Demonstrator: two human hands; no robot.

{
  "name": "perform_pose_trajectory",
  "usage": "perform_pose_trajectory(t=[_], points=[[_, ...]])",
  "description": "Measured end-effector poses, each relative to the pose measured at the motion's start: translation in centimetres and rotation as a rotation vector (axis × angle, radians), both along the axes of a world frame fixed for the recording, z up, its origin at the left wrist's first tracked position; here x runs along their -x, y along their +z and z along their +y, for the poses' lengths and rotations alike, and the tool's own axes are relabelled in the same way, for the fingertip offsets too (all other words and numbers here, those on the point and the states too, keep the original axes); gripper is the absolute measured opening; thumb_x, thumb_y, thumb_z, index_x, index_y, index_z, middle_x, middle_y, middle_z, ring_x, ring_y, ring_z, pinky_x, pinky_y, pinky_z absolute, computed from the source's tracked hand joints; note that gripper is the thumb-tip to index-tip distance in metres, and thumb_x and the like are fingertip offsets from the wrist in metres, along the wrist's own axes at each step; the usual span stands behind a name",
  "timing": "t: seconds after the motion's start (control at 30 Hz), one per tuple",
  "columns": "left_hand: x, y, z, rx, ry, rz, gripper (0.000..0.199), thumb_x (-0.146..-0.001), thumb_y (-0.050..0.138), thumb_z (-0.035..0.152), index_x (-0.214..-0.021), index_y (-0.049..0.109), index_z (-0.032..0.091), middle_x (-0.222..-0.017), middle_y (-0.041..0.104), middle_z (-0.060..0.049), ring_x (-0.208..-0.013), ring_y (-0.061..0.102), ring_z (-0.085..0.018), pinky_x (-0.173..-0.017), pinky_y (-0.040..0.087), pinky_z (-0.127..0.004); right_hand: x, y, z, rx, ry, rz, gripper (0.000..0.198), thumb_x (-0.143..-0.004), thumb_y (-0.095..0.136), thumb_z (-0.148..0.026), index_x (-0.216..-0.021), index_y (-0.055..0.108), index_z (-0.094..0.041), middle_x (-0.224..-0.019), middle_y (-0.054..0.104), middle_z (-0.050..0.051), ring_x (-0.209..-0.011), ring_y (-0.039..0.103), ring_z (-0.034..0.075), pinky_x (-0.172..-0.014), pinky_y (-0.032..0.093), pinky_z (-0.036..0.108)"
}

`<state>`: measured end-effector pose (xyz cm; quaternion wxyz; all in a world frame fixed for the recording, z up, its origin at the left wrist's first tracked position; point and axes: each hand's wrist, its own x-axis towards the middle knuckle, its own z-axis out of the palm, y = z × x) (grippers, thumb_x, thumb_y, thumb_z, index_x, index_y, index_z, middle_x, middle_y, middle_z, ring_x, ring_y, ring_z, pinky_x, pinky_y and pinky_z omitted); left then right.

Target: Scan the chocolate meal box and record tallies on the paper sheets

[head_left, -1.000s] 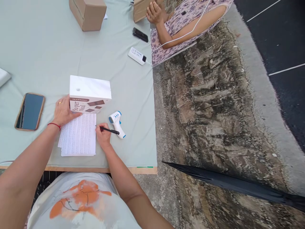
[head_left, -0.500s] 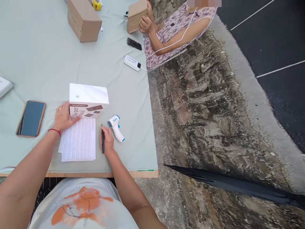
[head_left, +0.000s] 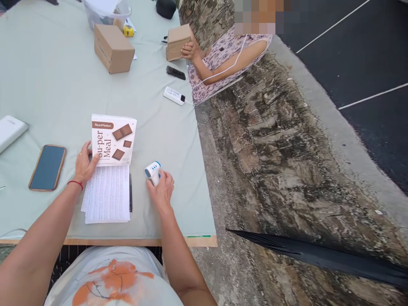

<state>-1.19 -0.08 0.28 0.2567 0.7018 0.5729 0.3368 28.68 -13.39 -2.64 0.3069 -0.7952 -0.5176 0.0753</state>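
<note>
R hand is wrapped around the grip of the white-and-blue thermometer gun, fingers curled shut on it, head end sticking out toward the box; it lies on the bench just right of the pen. L hand rests w/ fingers spread loosely, not gripping, fingertips touching the left edge of the white NutriMotion box, prob. to steady it; the box lies flat, label up, its near edge overlapping the top of the printed sheets. Black pen lies free alongside the sheets' right edge, touching neither hand. Count: 1 thermometer, 1 pen, 1 white box, 1 small stack of sheets, 2 brown cardboard boxes farther up, one standing alone, the other held by a second person's hand. Phone in tan case left of L hand, well apart; a dark handset and white device near the other person.
</note>
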Motion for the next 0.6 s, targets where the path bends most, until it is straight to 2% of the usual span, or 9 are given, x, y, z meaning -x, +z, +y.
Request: perform_pose_trajectory(t=[0.07,0.13,0.23,0.3,0.37,0.5,0.6], points=[[0.1,0.1,0.0,0.003,0.014,-0.008,0.086,-0.092,0.038,0.073,-0.149,0.044,0.009,-0.111,0.068,-0.017,-0.107,0.064,-0.038,-0.1,0.047,-0.058,-1.1,0.8,0.5,0.201,-0.043,0.08,0.055,-0.078,0.07,-0.039,-0.127,0.064,-0.013,-0.12,0.059,0.02,-0.113,0.056,0.036,-0.096,0.049,0.049],[0.1,0.2,0.0,0.002,0.017,-0.006,0.086,-0.09,0.037,0.075,-0.146,0.049,0.009,-0.113,0.069,-0.018,-0.108,0.064,-0.038,-0.1,0.047,-0.057,-1.4,1.7,1.0,0.28,-0.048,0.229,0.044,-0.078,0.069,-0.04,-0.113,0.067,-0.016,-0.106,0.061,0.014,-0.1,0.058,0.031,-0.087,0.05,0.041],[0.0,0.3,0.0,-0.003,0.011,0.0,0.084,-0.091,0.036,0.074,-0.144,0.052,0.01,-0.114,0.069,-0.017,-0.107,0.064,-0.037,-0.099,0.047,-0.056,0.0,3.2,1.3,0.197,0.033,0.593,0.037,-0.078,0.065,-0.05,-0.094,0.065,-0.017,-0.088,0.059,0.006,-0.08,0.055,0.023,-0.072,0.048,0.032],[0.0,0.3,0.0,-0.01,0.011,0.005,0.081,-0.092,0.036,0.073,-0.142,0.054,0.012,-0.113,0.07,-0.016,-0.105,0.064,-0.036,-0.099,0.047,-0.055,2.0,4.1,1.4,0.113,0.144,0.876,0.044,-0.079,0.064,-0.06,-0.085,0.062,-0.017,-0.079,0.057,0.004,-0.07,0.052,0.019,-0.064,0.045,0.029],[0.0,0.3,0.0,-0.021,0.013,0.009,0.078,-0.093,0.036,0.073,-0.14,0.055,0.013,-0.112,0.07,-0.016,-0.104,0.063,-0.035,-0.099,0.047,-0.055,4.3,4.8,1.5,0.044,0.24,1.083,0.05,-0.079,0.066,-0.065,-0.086,0.063,-0.016,-0.077,0.058,0.004,-0.067,0.052,0.017,-0.061,0.044,0.027],[0.1,0.3,0.1,-0.038,0.004,0.016,0.076,-0.094,0.035,0.073,-0.138,0.056,0.014,-0.112,0.069,-0.016,-0.104,0.063,-0.036,-0.098,0.047,-0.055,8.4,5.3,2.4,-0.006,0.38,1.185,0.048,-0.079,0.071,-0.064,-0.084,0.064,-0.016,-0.07,0.057,0.001,-0.063,0.049,0.015,-0.059,0.043,0.026],[0.1,0.4,0.1,-0.038,0.005,0.034,0.077,-0.095,0.033,0.074,-0.138,0.056,0.015,-0.112,0.069,-0.016,-0.103,0.063,-0.036,-0.098,0.047,-0.054,10.0,5.0,3.3,-0.008,0.38,1.212,0.046,-0.08,0.069,-0.062,-0.086,0.065,-0.016,-0.072,0.058,0.001,-0.065,0.049,0.015,-0.059,0.044,0.025]])
